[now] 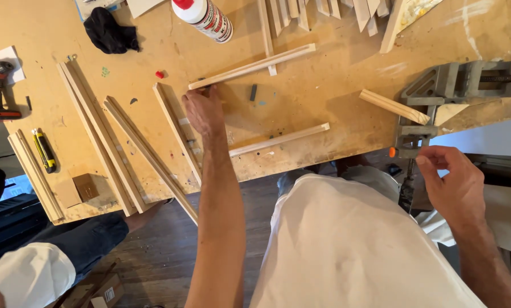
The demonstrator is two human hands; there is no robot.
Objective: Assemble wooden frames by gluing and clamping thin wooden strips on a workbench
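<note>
Resting spread on a wood strip point(251, 67), left hand point(204, 111); right hand point(452, 182) pinches clamp screw point(409, 171).

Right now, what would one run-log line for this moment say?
left hand: on end of wood strip | right hand: at corner clamp screw handle | clamp: grips short strip | workbench

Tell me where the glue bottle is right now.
In the head view, the glue bottle lies at the table's far edge, between the black cloth and the stacked wood strips.
</note>
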